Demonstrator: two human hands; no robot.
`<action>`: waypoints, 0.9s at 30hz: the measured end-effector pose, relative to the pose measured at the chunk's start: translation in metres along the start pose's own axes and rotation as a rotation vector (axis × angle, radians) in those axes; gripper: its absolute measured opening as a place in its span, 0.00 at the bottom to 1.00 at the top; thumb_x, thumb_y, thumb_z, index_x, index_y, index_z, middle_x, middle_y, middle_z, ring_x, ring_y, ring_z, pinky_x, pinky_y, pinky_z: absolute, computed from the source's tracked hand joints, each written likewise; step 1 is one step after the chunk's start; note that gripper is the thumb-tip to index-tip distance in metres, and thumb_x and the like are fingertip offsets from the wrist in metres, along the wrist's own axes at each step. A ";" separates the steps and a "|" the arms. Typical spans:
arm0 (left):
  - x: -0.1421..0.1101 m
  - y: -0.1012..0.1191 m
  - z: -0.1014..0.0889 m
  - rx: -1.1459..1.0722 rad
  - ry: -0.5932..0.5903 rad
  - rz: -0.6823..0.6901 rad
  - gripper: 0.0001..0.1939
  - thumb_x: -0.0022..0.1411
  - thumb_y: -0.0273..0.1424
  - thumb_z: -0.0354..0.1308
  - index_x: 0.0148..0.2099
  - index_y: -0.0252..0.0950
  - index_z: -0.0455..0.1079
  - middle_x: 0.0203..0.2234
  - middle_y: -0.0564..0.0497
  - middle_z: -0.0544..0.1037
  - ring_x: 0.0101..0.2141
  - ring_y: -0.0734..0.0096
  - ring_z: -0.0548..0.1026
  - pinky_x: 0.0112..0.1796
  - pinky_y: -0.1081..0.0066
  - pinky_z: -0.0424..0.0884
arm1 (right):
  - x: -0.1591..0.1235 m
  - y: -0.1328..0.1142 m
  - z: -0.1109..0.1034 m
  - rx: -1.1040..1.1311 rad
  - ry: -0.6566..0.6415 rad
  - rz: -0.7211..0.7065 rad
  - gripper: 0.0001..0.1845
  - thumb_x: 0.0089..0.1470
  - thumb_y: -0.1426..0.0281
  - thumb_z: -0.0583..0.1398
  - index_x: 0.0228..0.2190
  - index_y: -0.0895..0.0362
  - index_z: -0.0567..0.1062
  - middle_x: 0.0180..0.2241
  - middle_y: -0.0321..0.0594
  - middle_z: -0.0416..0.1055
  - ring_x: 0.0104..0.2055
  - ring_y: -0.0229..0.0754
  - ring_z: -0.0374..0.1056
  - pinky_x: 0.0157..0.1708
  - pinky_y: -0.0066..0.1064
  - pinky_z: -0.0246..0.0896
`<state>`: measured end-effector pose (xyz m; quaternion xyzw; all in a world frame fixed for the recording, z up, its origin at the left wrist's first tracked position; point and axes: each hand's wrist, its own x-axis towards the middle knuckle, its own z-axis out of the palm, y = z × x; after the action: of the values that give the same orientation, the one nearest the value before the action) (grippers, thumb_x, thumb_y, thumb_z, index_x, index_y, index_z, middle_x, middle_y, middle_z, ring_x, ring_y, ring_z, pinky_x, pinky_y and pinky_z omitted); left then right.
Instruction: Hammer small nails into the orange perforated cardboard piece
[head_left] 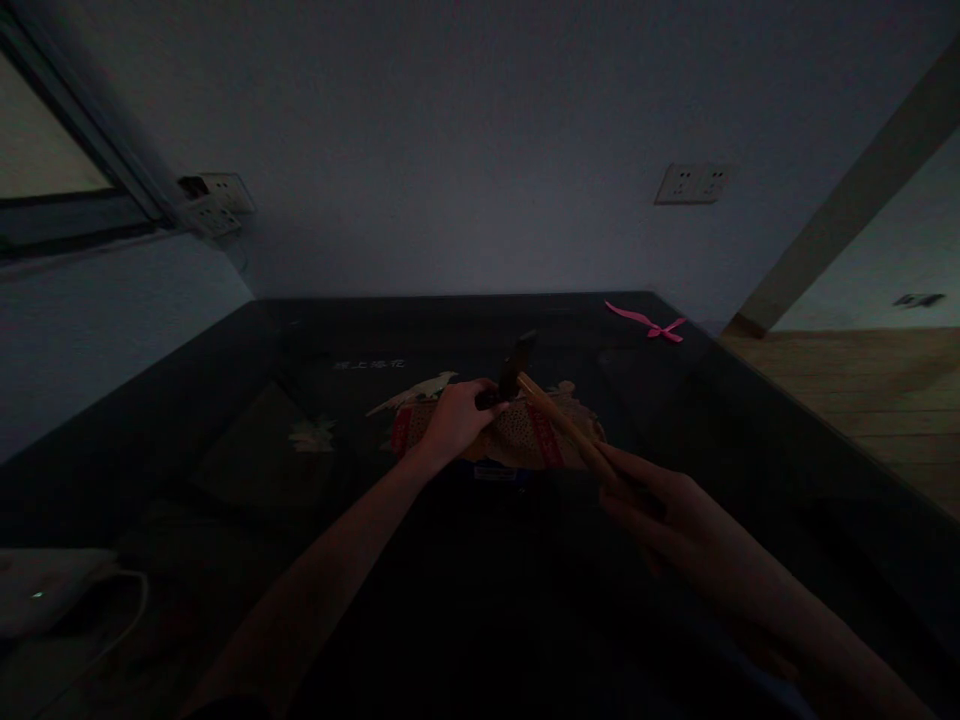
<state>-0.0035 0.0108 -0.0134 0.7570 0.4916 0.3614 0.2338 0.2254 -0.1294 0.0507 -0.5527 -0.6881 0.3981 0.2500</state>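
Observation:
The scene is dim. My right hand (pixel 660 510) is closed around the wooden handle of a hammer (pixel 559 420); its dark head sits near my left fingertips. My left hand (pixel 457 418) rests on a tan perforated object with red bands (pixel 525 440) on the dark table (pixel 225 420), its fingers pinched around something small and dark that I cannot make out under the hammer head. A pale bird-shaped piece (pixel 420 392) lies just behind the left hand.
A pink ribbon (pixel 649 323) lies at the table's far right corner. A white device with a cable (pixel 52 590) sits at the near left. Wall sockets (pixel 691 184) are on the back wall. Wooden floor (pixel 862 390) shows to the right.

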 end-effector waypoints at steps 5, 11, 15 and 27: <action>0.000 0.001 0.000 -0.025 0.002 0.008 0.04 0.56 0.25 0.62 0.36 0.34 0.75 0.33 0.49 0.80 0.34 0.66 0.77 0.39 0.68 0.71 | 0.000 0.001 0.001 0.036 0.081 -0.010 0.28 0.58 0.64 0.55 0.58 0.57 0.64 0.27 0.35 0.68 0.23 0.36 0.61 0.16 0.23 0.54; 0.000 0.003 0.000 -0.024 0.009 0.003 0.05 0.55 0.26 0.62 0.36 0.34 0.74 0.32 0.49 0.80 0.34 0.65 0.77 0.38 0.68 0.71 | 0.001 0.012 0.002 0.080 0.039 0.010 0.29 0.56 0.63 0.57 0.58 0.58 0.66 0.18 0.30 0.61 0.16 0.35 0.55 0.12 0.24 0.51; -0.001 0.002 -0.009 -0.117 -0.062 0.088 0.10 0.54 0.24 0.62 0.41 0.34 0.72 0.35 0.49 0.78 0.37 0.66 0.77 0.40 0.68 0.72 | 0.001 0.021 0.001 0.139 0.121 0.001 0.30 0.55 0.60 0.59 0.57 0.55 0.66 0.27 0.37 0.73 0.28 0.43 0.70 0.20 0.27 0.63; 0.001 0.000 -0.034 -0.075 -0.172 0.128 0.06 0.56 0.24 0.59 0.38 0.35 0.71 0.33 0.51 0.77 0.36 0.69 0.76 0.39 0.70 0.71 | 0.008 0.044 0.009 0.302 0.123 0.011 0.31 0.56 0.58 0.58 0.59 0.55 0.63 0.51 0.43 0.72 0.49 0.51 0.69 0.44 0.38 0.67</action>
<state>-0.0298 0.0115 0.0076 0.8058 0.4064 0.3276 0.2796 0.2408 -0.1207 0.0092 -0.5360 -0.6009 0.4636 0.3698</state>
